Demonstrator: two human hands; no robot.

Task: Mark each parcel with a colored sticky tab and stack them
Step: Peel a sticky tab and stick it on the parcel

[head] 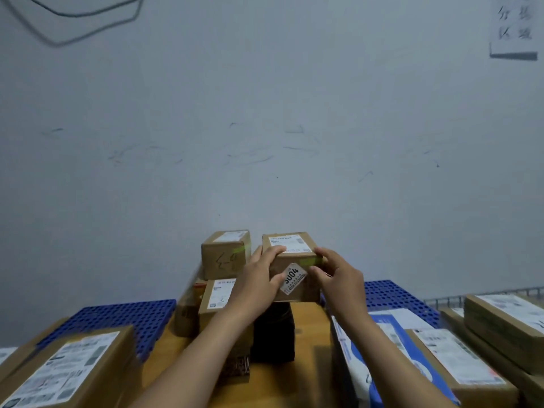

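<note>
- Bottom left corner: a flat cardboard box (67, 375) with a big white label facing up. It lies partly over a blue perforated mat (117, 319).
- Left of centre there's a small pile of brown boxes. The top box (225, 254) has pen scribble on its front and a green tab (242, 249) stuck over its right edge. Under it is a labelled box (216, 301), half hidden by the left forearm.
- The left hand (259, 278) grips the small parcel (290, 244) from the left, fingers together over the top edge and thumb pressed on the front face. The back of the hand is right up against the pile, so it's tight there.
- The small parcel is dead centre, just beside the top box and over a dark box (272, 334). Can't tell if it's resting on the dark box or hanging just above it.
- Its front has a tilted white sticker (293, 278), and a second green tab (309, 262) runs along the upper front edge.
- The right hand (338, 275) holds the right side, fingers curled over the top corner. The thumb is on the front, just below that tab.
- To the right: a blue-and-white mailer bag (371, 348), a long labelled carton (453, 357), then a stack of flat cartons (506, 316) at the edge. Behind them is another blue mat (391, 295) and a wire rack (441, 300).
- Everything sits on a yellowish wooden tabletop (306, 322).
- Behind is a scuffed pale wall (265, 113), with dark cables (73, 16) drooping at top left and a paper sign (513, 25) at top right.
</note>
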